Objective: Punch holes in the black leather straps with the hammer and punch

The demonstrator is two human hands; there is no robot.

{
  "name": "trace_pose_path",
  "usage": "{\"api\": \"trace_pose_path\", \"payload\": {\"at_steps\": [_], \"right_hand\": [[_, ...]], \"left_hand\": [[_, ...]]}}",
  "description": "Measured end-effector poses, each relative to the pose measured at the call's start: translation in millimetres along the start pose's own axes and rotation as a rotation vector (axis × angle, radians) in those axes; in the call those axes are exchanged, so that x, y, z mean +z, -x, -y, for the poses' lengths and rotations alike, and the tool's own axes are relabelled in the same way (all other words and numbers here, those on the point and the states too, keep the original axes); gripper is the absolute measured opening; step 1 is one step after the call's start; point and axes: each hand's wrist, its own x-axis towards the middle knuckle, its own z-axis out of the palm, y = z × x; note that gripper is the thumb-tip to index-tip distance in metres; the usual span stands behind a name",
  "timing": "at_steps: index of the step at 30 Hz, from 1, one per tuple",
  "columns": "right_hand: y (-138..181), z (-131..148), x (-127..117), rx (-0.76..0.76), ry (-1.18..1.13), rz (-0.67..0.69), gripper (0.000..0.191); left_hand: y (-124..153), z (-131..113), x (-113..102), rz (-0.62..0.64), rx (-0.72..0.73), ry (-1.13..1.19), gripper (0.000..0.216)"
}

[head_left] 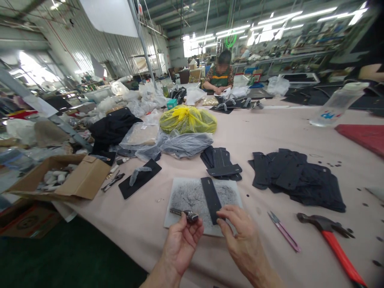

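My left hand is closed around a dark metal punch, held on its side above a white cutting board with a worn, scuffed surface. A black strip with a small slot at its far end lies lengthwise on that board. At the strip's near end, the thumb and fingers of my right hand are pinched on its edge. Behind the board is a small stack of similar black pieces, and a larger loose pile spreads to the right.
A hammer with a red handle and pink thread snips lie right. On the left are a cardboard box, a black panel and pliers. A yellow bag and a bottle stand farther back. Another person sits opposite.
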Motion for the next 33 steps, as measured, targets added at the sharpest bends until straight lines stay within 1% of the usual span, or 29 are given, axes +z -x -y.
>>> {"api": "trace_pose_path", "payload": {"at_steps": [2, 4, 6, 8, 10, 13, 15, 16, 18, 20, 21, 23, 25, 26, 28, 31, 33], "right_hand": [[-2, -12, -3, 0.121, 0.148, 0.014, 0.015], [-4, -25, -5, 0.264, 0.264, 0.027, 0.017], [-6, -32, -4, 0.325, 0.319, 0.037, 0.021], [-9, -27, 4, 0.332, 0.384, 0.078, 0.025], [-14, -13, 18, 0.365, 0.477, 0.155, 0.031], [-24, 7, 38, 0.454, 0.555, 0.221, 0.032], [-29, 10, 46, 0.491, 0.545, 0.223, 0.033], [-31, 8, 47, 0.501, 0.535, 0.225, 0.032], [-33, -1, 44, 0.508, 0.509, 0.239, 0.025], [-31, -14, 36, 0.491, 0.476, 0.263, 0.013], [-29, -20, 31, 0.477, 0.463, 0.274, 0.011], [-25, -29, 21, 0.445, 0.454, 0.291, 0.015], [-22, -31, 15, 0.423, 0.465, 0.300, 0.016], [-21, -28, 15, 0.411, 0.477, 0.291, 0.013], [-22, -20, 21, 0.379, 0.500, 0.260, 0.005], [-25, -3, 45, 0.345, 0.555, 0.221, 0.033], [-28, 3, 61, 0.382, 0.587, 0.234, 0.040]], "left_hand": [[0, 2, -4, 0.020, 0.041, -0.067, 0.018], [-5, 2, -12, 0.059, 0.116, -0.185, 0.013], [-16, 0, -19, 0.089, 0.236, -0.337, 0.025], [-33, -5, -23, 0.077, 0.382, -0.505, 0.036], [-52, -11, -25, 0.056, 0.516, -0.687, 0.042], [-77, -24, -25, 0.016, 0.697, -0.988, 0.042], [-88, -30, -27, -0.015, 0.794, -1.140, 0.041], [-91, -32, -28, -0.023, 0.825, -1.180, 0.041], [-96, -34, -32, -0.020, 0.849, -1.203, 0.041], [-97, -34, -36, -0.006, 0.847, -1.204, 0.041], [-98, -34, -38, -0.001, 0.845, -1.207, 0.040], [-99, -33, -41, -0.001, 0.845, -1.208, 0.039], [-100, -32, -42, -0.002, 0.841, -1.192, 0.040], [-101, -31, -42, -0.001, 0.839, -1.179, 0.040], [-101, -30, -42, 0.002, 0.836, -1.163, 0.040], [-98, -30, -39, -0.004, 0.848, -1.193, 0.039], [-96, -31, -37, -0.002, 0.855, -1.214, 0.040]]}}
